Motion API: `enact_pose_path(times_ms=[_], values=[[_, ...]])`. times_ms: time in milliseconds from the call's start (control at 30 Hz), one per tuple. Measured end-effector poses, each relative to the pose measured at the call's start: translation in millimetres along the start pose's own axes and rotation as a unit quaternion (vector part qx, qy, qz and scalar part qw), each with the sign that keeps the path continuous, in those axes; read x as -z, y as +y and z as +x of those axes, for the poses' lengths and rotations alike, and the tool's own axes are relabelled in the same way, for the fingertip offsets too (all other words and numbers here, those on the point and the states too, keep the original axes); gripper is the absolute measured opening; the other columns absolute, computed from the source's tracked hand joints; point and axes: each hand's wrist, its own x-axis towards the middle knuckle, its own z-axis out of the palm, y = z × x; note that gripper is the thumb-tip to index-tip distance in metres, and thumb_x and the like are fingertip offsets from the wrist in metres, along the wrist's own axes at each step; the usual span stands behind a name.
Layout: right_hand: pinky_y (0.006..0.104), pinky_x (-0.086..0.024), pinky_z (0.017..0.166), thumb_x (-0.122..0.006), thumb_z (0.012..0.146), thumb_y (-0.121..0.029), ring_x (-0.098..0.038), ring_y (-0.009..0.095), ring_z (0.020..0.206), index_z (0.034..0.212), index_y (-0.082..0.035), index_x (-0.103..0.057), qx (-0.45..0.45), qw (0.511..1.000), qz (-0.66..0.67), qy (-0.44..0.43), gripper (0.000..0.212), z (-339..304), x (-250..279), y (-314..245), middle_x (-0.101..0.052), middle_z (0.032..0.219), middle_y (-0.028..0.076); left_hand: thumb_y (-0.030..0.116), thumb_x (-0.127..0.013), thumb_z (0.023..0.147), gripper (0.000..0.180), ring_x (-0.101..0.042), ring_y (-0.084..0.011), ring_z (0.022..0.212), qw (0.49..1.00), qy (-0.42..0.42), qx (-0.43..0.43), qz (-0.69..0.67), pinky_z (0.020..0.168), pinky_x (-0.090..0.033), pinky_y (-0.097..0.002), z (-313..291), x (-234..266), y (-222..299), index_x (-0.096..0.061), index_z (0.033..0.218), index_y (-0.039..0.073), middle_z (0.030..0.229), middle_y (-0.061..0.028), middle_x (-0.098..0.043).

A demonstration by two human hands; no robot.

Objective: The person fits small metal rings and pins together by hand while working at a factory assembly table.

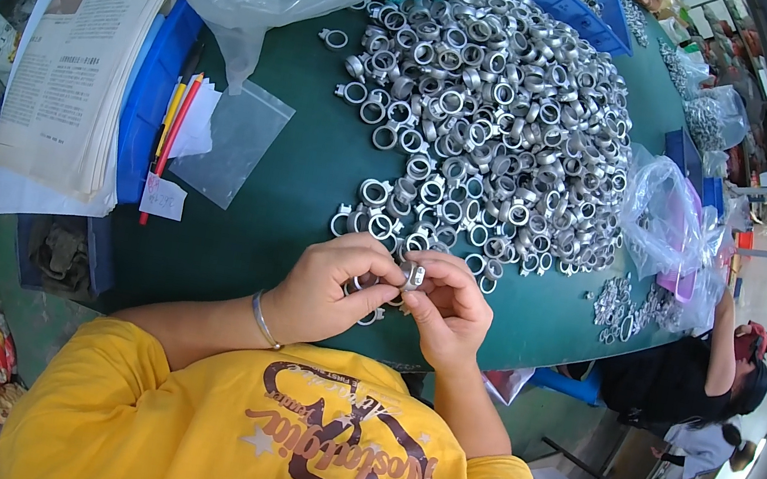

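Between the fingertips of both my hands is a small silvery metal ring clamp [413, 277]. My left hand [326, 281], with a bracelet at the wrist, pinches it from the left. My right hand [448, 309] grips its other side with thumb and fingers. Just beyond my hands spreads a large heap of similar metal ring clamps [505, 118], with looser ones along its near edge. A few rings lie partly hidden under my left hand.
On the green table [250, 187] at left lie a clear plastic bag [236, 139], red and yellow pencils [175, 123] and stacked papers [78, 67] on a blue bin [163, 71]. Small metal parts [620, 310] sit at right. A co-worker [685, 376] is at the far right.
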Motion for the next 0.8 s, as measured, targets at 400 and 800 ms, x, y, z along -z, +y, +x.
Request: enact_pose_path(times_ms=[400,800], values=[[0.0248,-0.051,0.073,-0.063,0.075,0.01,-0.058,0.017,0.089,0.103,0.004,-0.056,0.022,0.999,-0.047,-0.003,0.03,-1.2,1.5,1.1,-0.053,0.11,0.016,-0.001,-0.063,0.078,0.01,-0.055,-0.0086,0.067,1.0,-0.004,0.009,0.001,0.053,-0.041,-0.0178,0.6,0.3,1.2,-0.063,0.087,0.002,0.085,-0.0043,-0.059],[0.0239,-0.048,0.065,-0.068,0.069,0.008,-0.059,0.019,0.082,0.093,0.001,-0.062,0.133,0.954,-0.267,-0.01,0.026,4.3,-0.5,-3.6,-0.057,0.101,0.014,0.003,-0.064,0.078,0.008,-0.053,-0.0086,0.065,0.998,-0.015,0.054,-0.02,0.055,-0.041,-0.0195,0.1,2.8,0.7,-0.061,0.085,0.002,0.083,-0.0039,-0.058]])
